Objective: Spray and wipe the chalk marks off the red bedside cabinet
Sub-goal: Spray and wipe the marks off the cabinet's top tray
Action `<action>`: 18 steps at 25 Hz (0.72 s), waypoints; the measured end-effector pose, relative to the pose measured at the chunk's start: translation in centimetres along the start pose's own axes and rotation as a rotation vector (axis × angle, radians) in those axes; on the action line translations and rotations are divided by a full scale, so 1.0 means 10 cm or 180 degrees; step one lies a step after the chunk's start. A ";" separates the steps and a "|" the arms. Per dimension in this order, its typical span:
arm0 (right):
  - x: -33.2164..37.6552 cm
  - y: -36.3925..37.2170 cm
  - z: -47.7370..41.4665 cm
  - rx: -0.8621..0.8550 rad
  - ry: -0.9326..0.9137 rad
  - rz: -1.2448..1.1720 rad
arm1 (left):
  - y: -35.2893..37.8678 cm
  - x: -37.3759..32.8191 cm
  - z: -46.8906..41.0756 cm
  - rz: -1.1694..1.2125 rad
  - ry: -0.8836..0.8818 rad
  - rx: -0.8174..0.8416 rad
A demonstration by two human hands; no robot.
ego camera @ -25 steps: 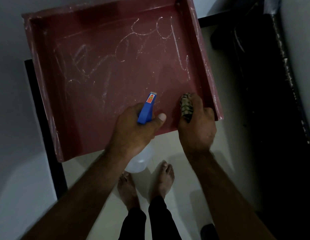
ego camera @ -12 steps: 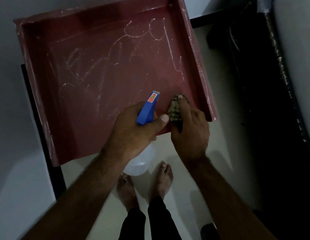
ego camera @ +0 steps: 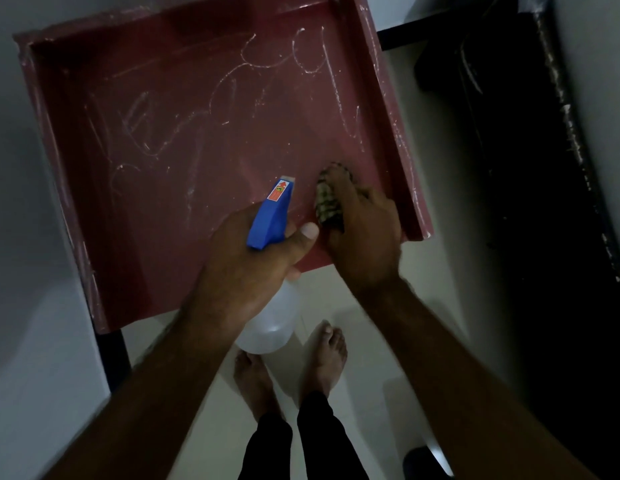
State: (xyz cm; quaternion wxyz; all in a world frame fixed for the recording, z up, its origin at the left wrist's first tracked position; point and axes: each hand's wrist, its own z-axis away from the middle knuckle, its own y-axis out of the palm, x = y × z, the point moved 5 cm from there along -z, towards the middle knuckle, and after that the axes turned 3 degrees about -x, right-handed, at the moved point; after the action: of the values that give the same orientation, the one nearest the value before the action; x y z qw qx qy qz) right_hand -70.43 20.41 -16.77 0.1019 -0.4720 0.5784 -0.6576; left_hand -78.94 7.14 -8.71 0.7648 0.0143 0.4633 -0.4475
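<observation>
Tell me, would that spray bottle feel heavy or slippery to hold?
Probably light: the left hand holds the spray bottle by its neck alone, body hanging free. The pale plastic body looks smooth, so perhaps slippery when wet. How full it is cannot be seen, so weight is a guess.

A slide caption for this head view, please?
Left hand holds spray bottle; right hand grips cloth against chalked red cabinet.
</observation>
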 end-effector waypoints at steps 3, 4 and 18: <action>-0.04 -0.08 0.28 -0.0037 0.0027 0.0057 | -0.03 -0.02 0.01 0.0124 -0.0018 -0.0004; -0.05 -0.06 0.26 -0.0018 0.0089 0.0049 | -0.04 -0.02 0.01 0.0145 -0.0043 -0.0012; 0.14 0.08 -0.08 0.0018 0.0318 0.0225 | -0.23 -0.05 -0.08 0.0056 -0.0117 0.0036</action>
State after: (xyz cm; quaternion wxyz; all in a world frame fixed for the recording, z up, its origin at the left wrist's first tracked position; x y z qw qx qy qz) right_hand -72.12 19.77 -16.70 0.0974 -0.4176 0.5971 -0.6780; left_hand -81.14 6.47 -7.92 0.7769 0.0144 0.4466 -0.4435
